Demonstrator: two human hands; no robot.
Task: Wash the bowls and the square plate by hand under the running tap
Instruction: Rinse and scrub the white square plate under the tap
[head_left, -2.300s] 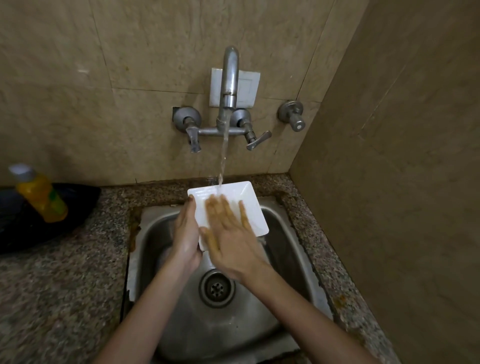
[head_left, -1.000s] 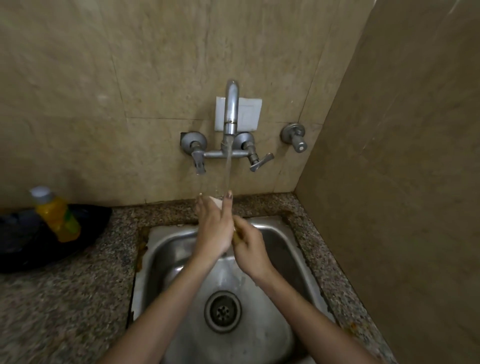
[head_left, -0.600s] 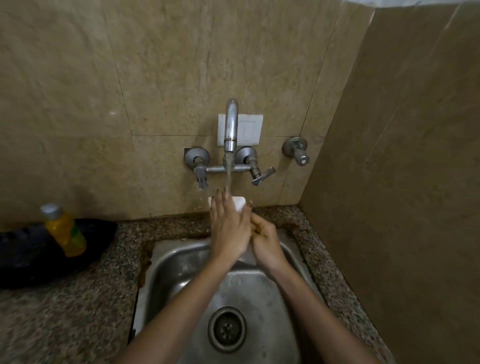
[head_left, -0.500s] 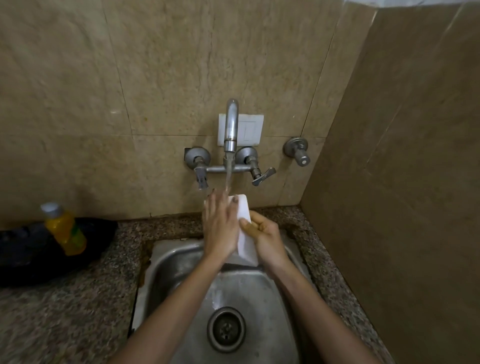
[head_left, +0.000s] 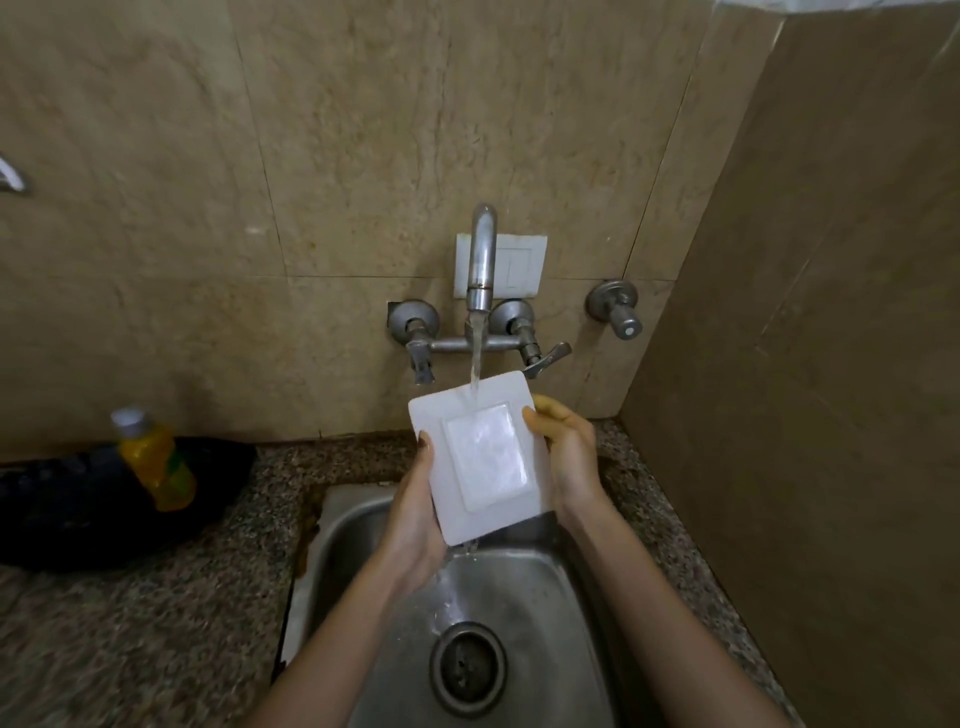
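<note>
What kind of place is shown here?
Probably a small kitchen corner: a steel sink in a granite counter, a running wall tap, and a plate held under it.

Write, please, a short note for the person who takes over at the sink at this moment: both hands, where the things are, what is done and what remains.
Left hand grips the left edge of the square plate; right hand grips its right edge.
The plate is tilted above the sink; the tap stream lands on its upper part and drains off its lower edge.
Done: rinsing under way.
Left: finish the plate; no bowls are in view, so their state is unknown.
</note>
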